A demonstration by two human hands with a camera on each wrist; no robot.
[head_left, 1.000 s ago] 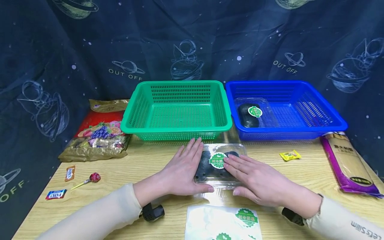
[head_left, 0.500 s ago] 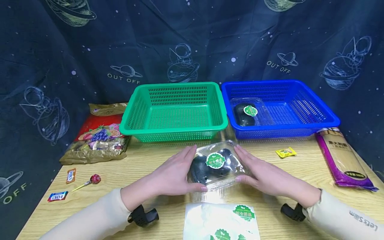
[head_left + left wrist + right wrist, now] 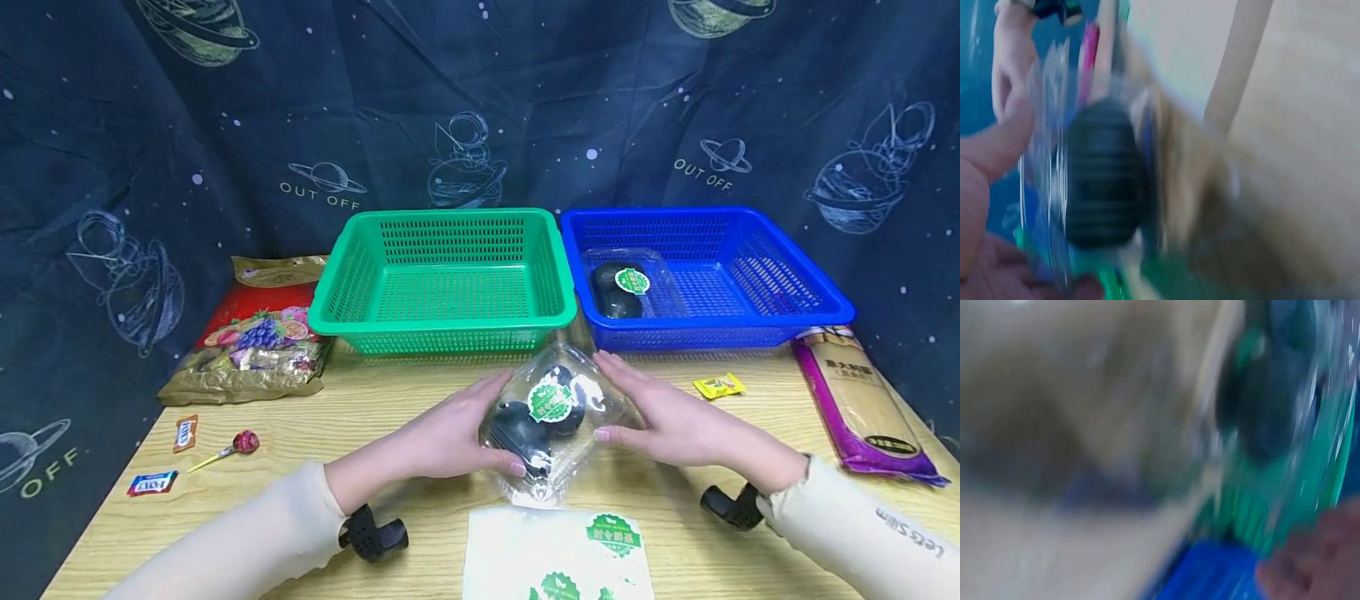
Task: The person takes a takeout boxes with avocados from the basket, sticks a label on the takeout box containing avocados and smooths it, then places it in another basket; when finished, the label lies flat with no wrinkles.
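Observation:
A clear plastic clamshell box [image 3: 573,446] with dark rounded objects inside is held between my two hands in the head view, turned cornerwise and apparently off the table. On its lid is a round green-and-white sticker [image 3: 550,402]. My left hand [image 3: 453,433] grips the left side, thumb at the near edge and fingers along the far one. Opposite, my right hand [image 3: 667,417] holds the right side between thumb and fingers. The left wrist view shows a ridged dark oval [image 3: 1104,175] through the plastic. Motion blurs the right wrist view, where the box's dark contents [image 3: 1272,406] appear.
Behind are a green basket [image 3: 442,322] and a blue basket [image 3: 720,322] containing a similar stickered box [image 3: 663,287]. A sticker sheet [image 3: 510,550] lies in front. Around are a candy bag [image 3: 255,333], a lollipop [image 3: 245,442], small wrapped candies [image 3: 152,483] and a noodle pack [image 3: 870,400].
Both hands have gone from lying flat on the box's lid to gripping its sides. The box has come up and rotated counterclockwise, its far right corner now pointing toward the baskets.

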